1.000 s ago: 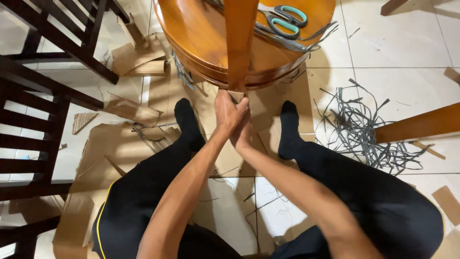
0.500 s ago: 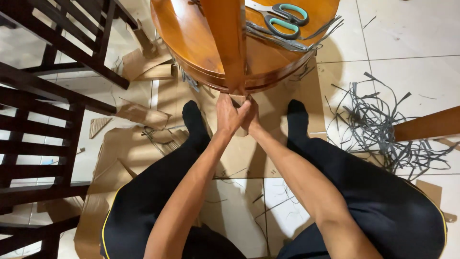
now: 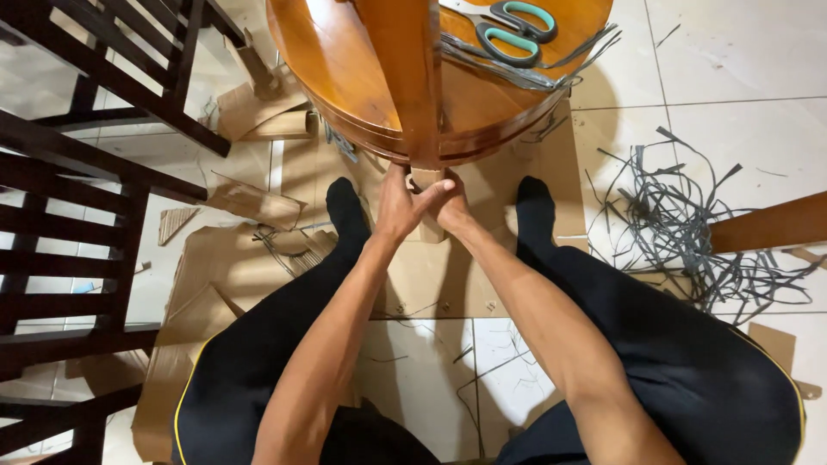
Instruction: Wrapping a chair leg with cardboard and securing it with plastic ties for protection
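Both hands working at the table leg [image 3: 412, 77] foot: left hand [image 3: 398, 205] and right hand [image 3: 448, 207] are clamping a small cardboard piece [image 3: 428, 226] just below it. Next move likely needs firm, even pressing. Scissors [image 3: 508, 30] lying beyond the leg.

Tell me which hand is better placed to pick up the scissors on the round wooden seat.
Right, probably. The scissors lie on the right half of the seat, beyond the upright leg. The right hand has the more open path; the left hand would cross it.

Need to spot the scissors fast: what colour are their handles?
Teal handles with grey trim on the scissors, lying on the round wooden stool; head view.
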